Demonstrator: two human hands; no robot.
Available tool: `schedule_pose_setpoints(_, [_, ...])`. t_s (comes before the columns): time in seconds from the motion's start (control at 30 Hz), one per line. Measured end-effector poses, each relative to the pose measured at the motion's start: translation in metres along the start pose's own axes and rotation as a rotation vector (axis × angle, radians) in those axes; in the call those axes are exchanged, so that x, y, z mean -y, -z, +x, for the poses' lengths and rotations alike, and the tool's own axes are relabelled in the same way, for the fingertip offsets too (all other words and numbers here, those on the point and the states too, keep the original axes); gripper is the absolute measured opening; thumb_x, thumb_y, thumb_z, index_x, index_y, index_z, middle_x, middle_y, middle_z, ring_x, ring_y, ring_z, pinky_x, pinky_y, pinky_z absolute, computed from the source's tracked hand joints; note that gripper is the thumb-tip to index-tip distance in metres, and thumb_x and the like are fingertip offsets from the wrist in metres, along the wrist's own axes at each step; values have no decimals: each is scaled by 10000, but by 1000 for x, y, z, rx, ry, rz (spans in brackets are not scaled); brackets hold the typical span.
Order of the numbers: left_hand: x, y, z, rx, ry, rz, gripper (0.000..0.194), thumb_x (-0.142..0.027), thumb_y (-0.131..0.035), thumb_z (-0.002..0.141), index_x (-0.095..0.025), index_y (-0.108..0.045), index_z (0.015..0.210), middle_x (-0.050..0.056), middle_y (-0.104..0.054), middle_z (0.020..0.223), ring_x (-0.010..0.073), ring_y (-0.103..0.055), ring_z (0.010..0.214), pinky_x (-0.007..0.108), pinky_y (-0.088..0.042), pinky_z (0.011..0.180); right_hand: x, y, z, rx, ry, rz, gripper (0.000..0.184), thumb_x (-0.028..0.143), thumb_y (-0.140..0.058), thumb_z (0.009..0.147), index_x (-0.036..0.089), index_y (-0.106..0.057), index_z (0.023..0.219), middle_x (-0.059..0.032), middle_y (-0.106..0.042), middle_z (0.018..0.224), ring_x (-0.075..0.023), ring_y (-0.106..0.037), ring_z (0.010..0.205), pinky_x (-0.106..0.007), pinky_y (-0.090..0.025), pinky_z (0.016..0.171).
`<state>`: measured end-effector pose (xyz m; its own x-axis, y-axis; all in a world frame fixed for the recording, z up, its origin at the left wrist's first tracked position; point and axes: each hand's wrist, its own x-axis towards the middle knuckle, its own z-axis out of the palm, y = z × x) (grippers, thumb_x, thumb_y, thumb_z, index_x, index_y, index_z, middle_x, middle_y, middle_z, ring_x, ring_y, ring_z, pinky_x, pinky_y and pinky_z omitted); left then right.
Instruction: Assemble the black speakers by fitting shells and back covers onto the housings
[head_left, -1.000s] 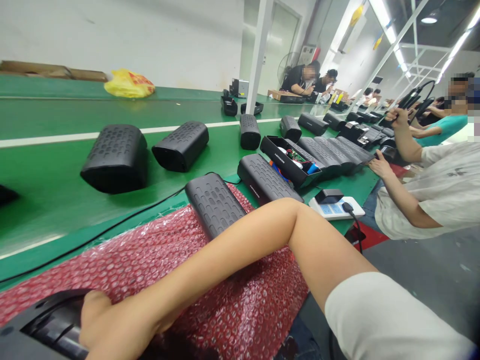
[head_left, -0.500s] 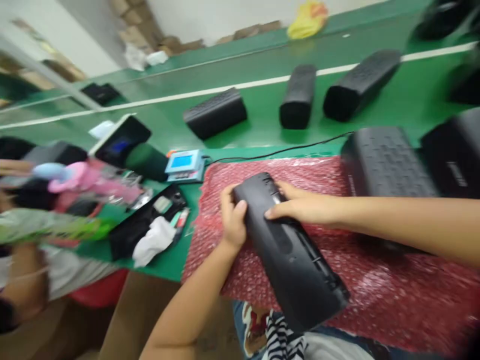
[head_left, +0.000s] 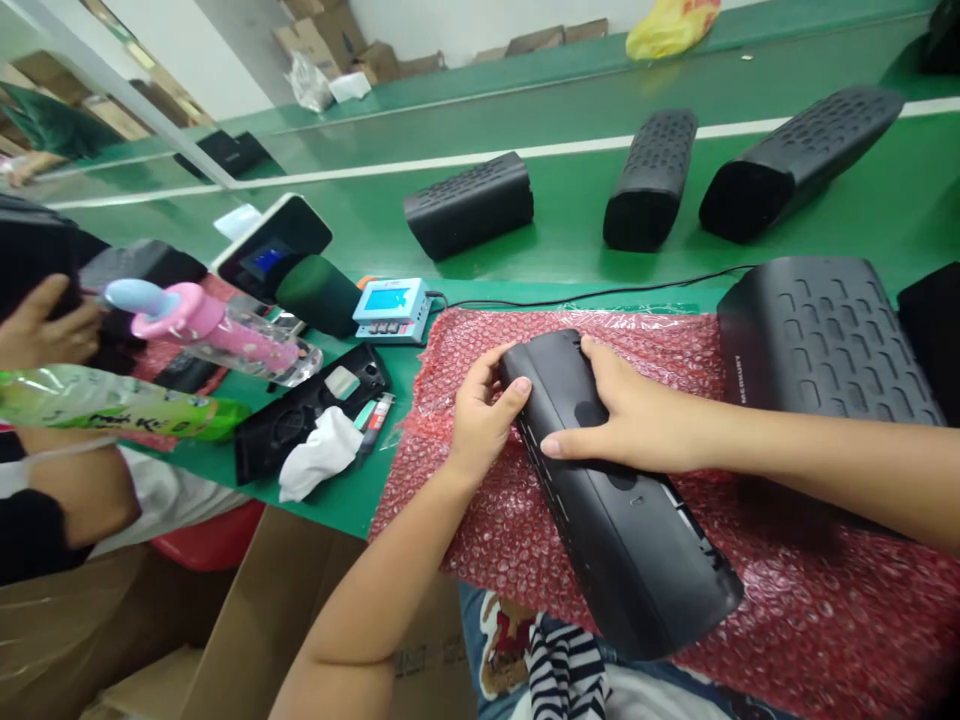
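Person's two hands and a black casing over a red bubble-wrap mat, described from left to right. Beyond the left edge of the mat, on the green surface [head_left: 360,492], a co-worker's hand [head_left: 52,325] is at a dark object; nearer the mat lie a pink bottle [head_left: 217,335], a black shell [head_left: 281,425] with a white cloth [head_left: 322,455] over its near side, and, by the mat's far left corner, a light-blue meter [head_left: 390,308]. The left hand [head_left: 480,410] grips the far left end of the black casing [head_left: 619,525], thumb laid on its upper face and fingers curled round its side; the forearm rises from the mat's near left corner. The casing is elongated, smooth and dull black, slanting from the mat's far middle to its near edge, with a row of slots along its left side and a narrow opening along its right side; whether it touches the mat [head_left: 502,540] is unclear. The right hand [head_left: 630,415] spans the casing's far half from the right, thumb across the upper face, forefinger at the far right corner, forearm nearly level. At the mat's right part stands a scale-patterned casing [head_left: 832,345] with white lettering.
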<state>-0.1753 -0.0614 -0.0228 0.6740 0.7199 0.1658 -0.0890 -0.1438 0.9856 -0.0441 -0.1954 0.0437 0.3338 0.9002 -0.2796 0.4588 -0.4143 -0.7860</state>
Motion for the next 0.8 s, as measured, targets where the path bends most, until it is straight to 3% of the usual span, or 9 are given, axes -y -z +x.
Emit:
schedule_pose_setpoints(0.13, [-3,-2,-2,-23,-26,60,555,-547,-698,725,-182,-567,1122,94,-627,1092,234,-598,982,360,-468,875,-1,1,-1,29,-42,13,1263,635,-784,473,161,-133,1446,-187,-379,1371,-365,-458,1193,-509,-457,974])
schedule_pose_setpoints(0.23, [-3,-4,-5,-66,-67,117,523,-530,-663,755,-198,-551,1144,91,-592,1146,250,-554,1067,388,-435,935,1,3,-1,1,-98,144,1259,515,-845,399,189,-182,1418,-163,-482,1256,-338,-539,1080,-485,-522,871])
schedule_pose_setpoints(0.33, [1,-4,-5,-171,-48,-47,493,-497,-648,744,-220,-522,1132,85,-552,1177,244,-502,1139,393,-385,1006,1,6,0,-19,-127,291,1213,429,-865,365,218,-251,1390,-147,-501,1227,-325,-550,1066,-473,-523,865])
schedule_pose_setpoints(0.43, [3,-4,-4,-281,143,-292,473,-393,-666,680,-224,-476,1078,75,-533,1114,226,-522,1092,382,-419,965,1,7,7,-41,-198,407,1226,372,-876,343,229,-252,1389,-151,-493,1239,-318,-564,1043,-471,-526,852])
schedule_pose_setpoints(0.53, [1,-6,-4,-253,310,-386,538,-310,-680,624,-213,-433,1093,74,-527,1114,222,-545,1046,378,-457,902,2,8,17,-103,-204,467,1050,359,-843,401,212,-339,1311,-145,-517,1207,-304,-587,994,-449,-540,803])
schedule_pose_setpoints(0.63, [-3,-8,-6,-178,261,-359,611,-304,-716,624,-211,-428,1155,97,-497,1254,232,-520,1124,385,-434,956,2,9,22,-66,-169,458,817,375,-755,532,189,-397,1241,-137,-540,1181,-299,-609,943,-437,-549,750])
schedule_pose_setpoints(0.8, [-1,-8,-5,-124,146,-282,644,-357,-756,639,-229,-464,1199,108,-493,1306,251,-515,1151,395,-440,962,-1,11,13,49,-173,505,960,341,-774,590,250,-262,1396,-94,-562,1219,-252,-626,948,-374,-552,783])
